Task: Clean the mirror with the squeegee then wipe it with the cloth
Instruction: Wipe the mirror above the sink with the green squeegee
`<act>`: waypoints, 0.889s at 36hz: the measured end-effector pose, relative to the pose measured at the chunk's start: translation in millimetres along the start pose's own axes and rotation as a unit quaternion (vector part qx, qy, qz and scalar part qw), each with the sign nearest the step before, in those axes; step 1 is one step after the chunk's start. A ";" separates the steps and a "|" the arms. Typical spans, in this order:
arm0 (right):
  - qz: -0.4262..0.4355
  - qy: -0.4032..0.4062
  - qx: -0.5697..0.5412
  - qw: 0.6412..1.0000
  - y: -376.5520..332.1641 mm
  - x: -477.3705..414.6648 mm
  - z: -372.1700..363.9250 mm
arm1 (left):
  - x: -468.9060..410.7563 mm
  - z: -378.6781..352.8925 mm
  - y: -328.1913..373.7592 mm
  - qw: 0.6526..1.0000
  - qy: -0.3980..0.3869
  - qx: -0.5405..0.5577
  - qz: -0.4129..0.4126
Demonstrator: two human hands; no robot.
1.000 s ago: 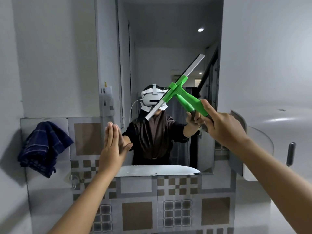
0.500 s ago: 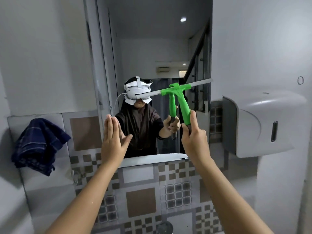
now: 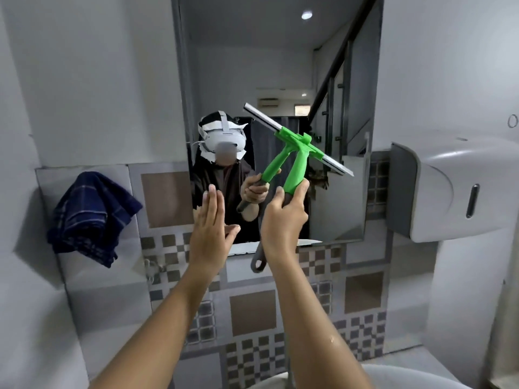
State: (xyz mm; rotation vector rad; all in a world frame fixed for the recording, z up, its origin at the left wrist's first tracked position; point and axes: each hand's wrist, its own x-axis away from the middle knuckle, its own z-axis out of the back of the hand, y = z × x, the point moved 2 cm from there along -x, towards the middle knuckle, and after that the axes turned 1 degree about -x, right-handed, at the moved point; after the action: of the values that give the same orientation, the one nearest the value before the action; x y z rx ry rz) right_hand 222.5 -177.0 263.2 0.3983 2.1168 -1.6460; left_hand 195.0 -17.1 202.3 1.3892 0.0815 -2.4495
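Observation:
A tall mirror hangs on the wall ahead and reflects a person wearing a headset. My right hand grips the green squeegee by its handle. Its grey blade lies against the mirror's middle, tilted down to the right. My left hand is held up flat with fingers together, thumb out, at the mirror's lower left edge, holding nothing. A dark blue checked cloth hangs on the wall to the left, well away from both hands.
A white paper towel dispenser juts from the wall right of the mirror. Patterned brown and grey tiles cover the wall below. A white basin rim shows at the bottom right.
The squeegee blade has turned from tilted up-right, through level, to tilted down-right, and my right hand has moved left and lower. The view has shifted; my left hand stays raised.

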 end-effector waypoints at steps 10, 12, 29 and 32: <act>0.099 -0.111 0.164 0.975 7.1 32.9 -37.1 | 31.3 -7.9 -0.4 0.998 -0.030 0.051 0.011; 0.133 -0.121 0.208 0.961 12.4 31.3 -29.2 | 40.3 -12.5 -1.8 0.999 -0.028 0.016 0.007; 0.378 -0.201 0.422 0.799 17.1 -43.4 51.9 | 56.4 -37.2 16.8 0.990 0.069 0.075 0.101; 0.430 -0.195 0.428 0.771 13.2 -58.1 55.4 | 59.3 -42.2 19.3 0.987 0.080 0.080 0.116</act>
State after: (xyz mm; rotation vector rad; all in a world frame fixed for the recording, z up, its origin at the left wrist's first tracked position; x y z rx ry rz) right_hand 287.7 -225.2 269.6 0.9994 0.5572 -1.7352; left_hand 207.7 -41.5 132.2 1.5641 -0.2322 -2.1919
